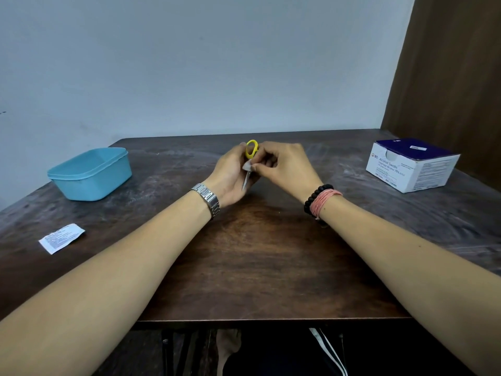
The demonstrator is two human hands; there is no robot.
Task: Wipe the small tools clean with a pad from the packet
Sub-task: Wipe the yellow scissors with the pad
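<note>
White box at the table's right edge reads "BD Alcohol Swabs"; smaller print there and on the packet is illegible.

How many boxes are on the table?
2. A blue tub sits far left, and a white and blue alcohol swab box sits far right. Nothing more shows, though the hands could hide something small between them.

Scissors: small pair, yellow loop handles up and away, thin metal blades pointing down toward the viewer — held above the worktop's middle
Pad: small white square, pressed against the scissors just below the handles
Packet: torn white printed wrapper — flat on the worktop, near left
</note>
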